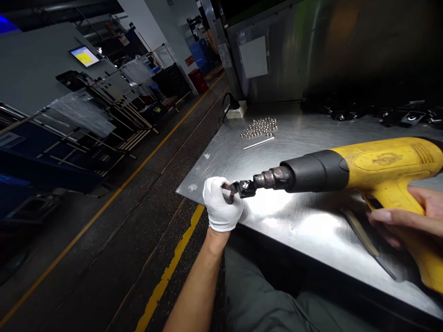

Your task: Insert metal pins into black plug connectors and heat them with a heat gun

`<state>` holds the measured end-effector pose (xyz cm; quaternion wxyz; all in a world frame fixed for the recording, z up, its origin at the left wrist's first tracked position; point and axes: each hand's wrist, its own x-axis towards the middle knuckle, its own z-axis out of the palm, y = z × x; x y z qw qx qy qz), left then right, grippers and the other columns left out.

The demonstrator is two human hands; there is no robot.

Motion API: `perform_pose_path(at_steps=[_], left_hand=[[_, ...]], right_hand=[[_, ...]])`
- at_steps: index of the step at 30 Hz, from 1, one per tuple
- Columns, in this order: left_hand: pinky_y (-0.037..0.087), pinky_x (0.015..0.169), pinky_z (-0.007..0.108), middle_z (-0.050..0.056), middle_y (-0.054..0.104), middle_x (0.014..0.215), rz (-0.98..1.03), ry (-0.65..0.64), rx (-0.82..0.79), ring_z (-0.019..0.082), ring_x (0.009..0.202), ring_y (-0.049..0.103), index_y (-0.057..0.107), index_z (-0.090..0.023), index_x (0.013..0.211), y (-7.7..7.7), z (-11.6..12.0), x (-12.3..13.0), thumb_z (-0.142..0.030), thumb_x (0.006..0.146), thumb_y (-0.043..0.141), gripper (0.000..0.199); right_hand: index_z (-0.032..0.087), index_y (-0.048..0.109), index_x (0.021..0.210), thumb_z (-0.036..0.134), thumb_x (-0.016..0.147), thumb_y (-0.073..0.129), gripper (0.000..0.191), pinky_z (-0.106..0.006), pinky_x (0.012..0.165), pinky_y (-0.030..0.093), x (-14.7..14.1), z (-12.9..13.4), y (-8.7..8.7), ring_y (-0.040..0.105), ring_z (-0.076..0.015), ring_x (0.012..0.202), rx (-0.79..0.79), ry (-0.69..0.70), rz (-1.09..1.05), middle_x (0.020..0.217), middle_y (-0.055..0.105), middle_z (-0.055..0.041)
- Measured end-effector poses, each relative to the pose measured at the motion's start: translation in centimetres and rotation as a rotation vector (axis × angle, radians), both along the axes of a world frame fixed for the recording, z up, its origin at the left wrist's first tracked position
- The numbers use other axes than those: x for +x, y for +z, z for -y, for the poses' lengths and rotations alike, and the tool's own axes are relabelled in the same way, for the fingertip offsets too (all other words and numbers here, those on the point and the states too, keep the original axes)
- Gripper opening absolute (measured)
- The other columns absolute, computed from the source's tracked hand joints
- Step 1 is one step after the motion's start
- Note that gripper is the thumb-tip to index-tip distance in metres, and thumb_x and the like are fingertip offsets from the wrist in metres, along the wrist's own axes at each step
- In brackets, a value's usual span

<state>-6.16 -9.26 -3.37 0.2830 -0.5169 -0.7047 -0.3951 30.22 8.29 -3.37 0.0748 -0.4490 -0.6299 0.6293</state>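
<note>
My left hand (223, 210), in a white glove, is closed around pliers (230, 192) with dark and red handles, mostly hidden in the fist. At the pliers' jaws is a small black block (248, 192) with a shiny metal piece (246, 184) standing on its top. My right hand (411, 221), bare, grips the handle of a yellow heat gun (391, 159), with its fingers near the trigger. The heat gun's stepped metal nozzle (273, 178) points left, right up against the black block; whether they touch I cannot tell.
On the steel table (304, 230) lie many small metal fittings (261, 127) and a thin metal rod (259, 141). A white power strip (236, 109) stands at the table's far left corner. Dark parts (342, 114) line the back. Left of the table edge runs a floor with yellow lines.
</note>
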Motion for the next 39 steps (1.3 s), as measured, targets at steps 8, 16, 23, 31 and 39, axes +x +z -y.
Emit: perform_pose_path(at_steps=[8,16,23,31,39], left_hand=[[0.047,0.078,0.037,0.006,0.053,0.086,-0.003,0.013,0.009,0.022,0.083,0.054,0.052,-0.019,0.092,-0.1,0.1,0.1,-0.013,0.071,0.060,0.024],[0.047,0.078,0.037,0.005,0.053,0.086,0.005,0.011,0.011,0.022,0.083,0.054,0.051,-0.019,0.091,-0.1,0.0,0.0,-0.012,0.070,0.060,0.024],[0.047,0.079,0.038,0.005,0.054,0.087,0.009,0.013,0.010,0.022,0.084,0.055,0.052,-0.020,0.091,-0.3,0.1,-0.1,-0.013,0.070,0.062,0.024],[0.048,0.080,0.038,0.006,0.054,0.088,0.009,0.013,0.006,0.023,0.085,0.055,0.052,-0.020,0.092,-0.3,0.2,-0.2,-0.014,0.071,0.063,0.024],[0.047,0.079,0.038,0.006,0.054,0.088,0.013,0.013,0.004,0.023,0.084,0.055,0.052,-0.020,0.092,-0.3,0.1,-0.2,-0.013,0.069,0.063,0.026]], right_hand=[[0.023,0.066,0.063,0.056,0.077,0.077,0.037,-0.029,0.042,0.049,0.2,-0.2,-0.4,0.060,-0.0213,0.046,0.023,-0.019,0.012,0.057,0.066,-0.0037],[0.025,0.068,0.063,0.053,0.075,0.079,0.033,-0.028,0.041,0.049,0.3,-0.3,-1.0,0.059,-0.0197,0.044,0.047,-0.015,-0.032,0.055,0.065,-0.0023],[0.026,0.068,0.065,0.059,0.067,0.083,0.036,-0.029,0.042,0.050,-0.8,0.1,0.3,0.057,-0.0203,0.044,0.013,-0.065,-0.042,0.054,0.065,-0.0028],[0.026,0.066,0.063,0.062,0.063,0.085,0.041,-0.029,0.040,0.048,-1.3,0.5,1.4,0.054,-0.0190,0.043,-0.019,-0.112,-0.025,0.051,0.063,-0.0030],[0.026,0.068,0.070,0.057,0.070,0.083,0.034,-0.028,0.042,0.050,-0.3,-0.1,-0.3,0.059,-0.0206,0.046,-0.020,-0.062,-0.057,0.056,0.066,-0.0026]])
